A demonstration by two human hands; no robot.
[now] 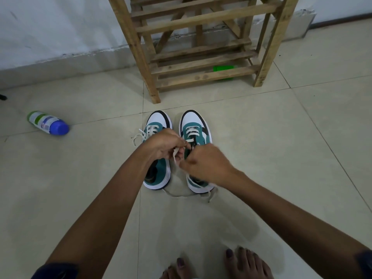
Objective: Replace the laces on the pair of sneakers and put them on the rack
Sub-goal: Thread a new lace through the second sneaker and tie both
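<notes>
Two teal-and-white sneakers stand side by side on the tiled floor, toes toward the rack: the left sneaker (159, 121) and the right sneaker (194, 125). Both carry cream laces in their upper eyelets. My left hand (163, 144) pinches a cream lace (175, 156) above the gap between the shoes. My right hand (207, 165) hovers over the right sneaker's opening and pinches the same lace lower down. A loose lace end (138, 137) trails left of the left sneaker, and another lace (181, 195) lies on the floor behind the heels. The wooden rack (201, 63) stands just beyond the shoes.
A white bottle with a blue cap (48, 122) lies on the floor at the left. A green bottle (223, 69) lies under the rack's lowest shelf. My bare feet (217, 264) are at the bottom edge. A white wall (60, 37) runs behind.
</notes>
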